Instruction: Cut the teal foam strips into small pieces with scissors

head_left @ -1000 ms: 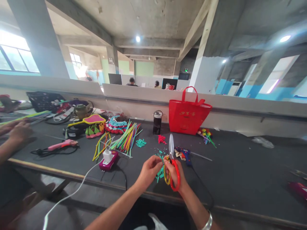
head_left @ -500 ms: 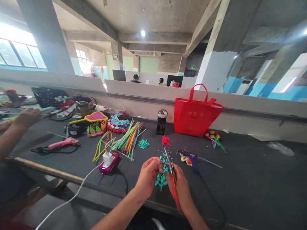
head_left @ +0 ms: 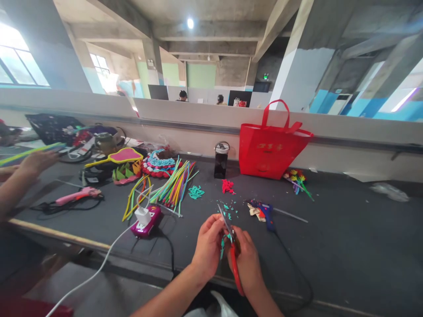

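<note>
My right hand (head_left: 246, 253) is closed around a pair of scissors (head_left: 235, 264) with red handles, its blades pointing up and left. The blades reach to the fingertips of my left hand (head_left: 209, 242), which are pinched together; whatever they hold is too small to make out. Under and between my hands lie teal cut pieces (head_left: 222, 247), partly hidden. Small teal scraps (head_left: 230, 210) are scattered just beyond the blades. Farther off are a small heap of red pieces (head_left: 228, 186) and a heap of teal pieces (head_left: 196, 192).
Right of my hands lies a blue glue gun (head_left: 266, 213) with its cord. Colourful pipe cleaners (head_left: 173, 185), a purple power strip (head_left: 147, 221) and a pink glue gun (head_left: 79, 195) are to the left. Behind stand a dark bottle (head_left: 220, 162) and red bag (head_left: 272, 152). A co-worker's hand (head_left: 38, 162) holds strips.
My hands have come closer together, and the scissor blades have moved left to my left fingertips. The view has shifted slightly. The co-worker's hand has lowered a little.
</note>
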`<state>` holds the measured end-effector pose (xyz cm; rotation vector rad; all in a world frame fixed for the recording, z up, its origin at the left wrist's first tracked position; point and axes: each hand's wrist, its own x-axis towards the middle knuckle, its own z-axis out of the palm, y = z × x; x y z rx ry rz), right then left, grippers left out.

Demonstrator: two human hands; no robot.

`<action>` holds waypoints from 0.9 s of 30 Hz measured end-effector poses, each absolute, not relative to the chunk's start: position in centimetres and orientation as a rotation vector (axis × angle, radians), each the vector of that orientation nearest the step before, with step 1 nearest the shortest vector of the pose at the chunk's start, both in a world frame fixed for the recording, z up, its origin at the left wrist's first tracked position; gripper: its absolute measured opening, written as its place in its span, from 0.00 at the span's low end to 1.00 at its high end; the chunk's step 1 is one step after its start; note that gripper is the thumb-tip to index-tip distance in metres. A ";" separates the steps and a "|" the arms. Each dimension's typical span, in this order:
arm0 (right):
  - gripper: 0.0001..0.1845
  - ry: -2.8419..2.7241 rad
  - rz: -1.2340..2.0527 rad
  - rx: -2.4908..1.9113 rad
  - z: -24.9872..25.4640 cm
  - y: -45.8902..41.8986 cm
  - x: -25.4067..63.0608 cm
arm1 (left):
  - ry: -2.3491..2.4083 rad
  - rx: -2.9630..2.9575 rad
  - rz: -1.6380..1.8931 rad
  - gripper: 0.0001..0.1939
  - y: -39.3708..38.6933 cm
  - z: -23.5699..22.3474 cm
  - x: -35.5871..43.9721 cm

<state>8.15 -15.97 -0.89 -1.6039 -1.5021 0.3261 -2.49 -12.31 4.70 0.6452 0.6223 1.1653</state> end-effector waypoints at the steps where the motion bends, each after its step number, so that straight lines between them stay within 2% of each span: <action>1: 0.23 -1.497 0.322 -1.600 -1.0 -15.9 8.2 | 0.623 0.643 1.164 0.09 -12.3 4.7 -2.4; 13: 0.18 -1.460 0.390 -1.615 -2.4 -15.6 8.4 | 0.663 0.627 1.142 0.09 -11.2 3.4 -1.7; 27: 0.19 -1.435 0.495 -1.561 -2.4 -14.5 8.7 | 0.696 0.588 1.165 0.11 -10.4 3.4 -0.9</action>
